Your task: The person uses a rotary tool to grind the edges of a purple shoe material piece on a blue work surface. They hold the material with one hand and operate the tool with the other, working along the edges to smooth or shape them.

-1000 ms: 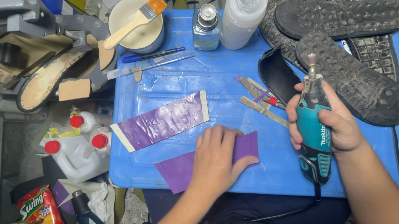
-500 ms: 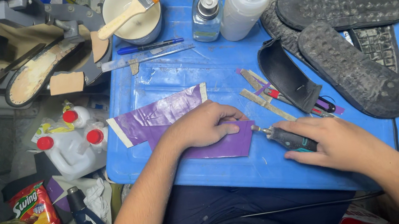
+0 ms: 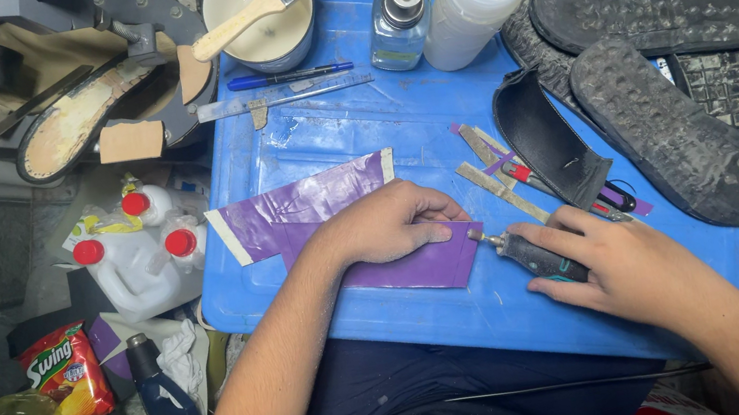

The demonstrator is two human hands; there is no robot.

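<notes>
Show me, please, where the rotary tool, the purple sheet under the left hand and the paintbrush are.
rotary tool (image 3: 533,257): head view, on its dark body.
purple sheet (image 3: 427,267): head view, on its bare right part.
paintbrush (image 3: 248,13): head view, on its wooden handle.

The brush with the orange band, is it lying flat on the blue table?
No, the brush rests across the rim of the white bowl, not on the blue table.

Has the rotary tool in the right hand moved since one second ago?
Yes. The right hand has brought the rotary tool down from upright near the shoe soles to lie low, its tip at the purple piece.
</notes>
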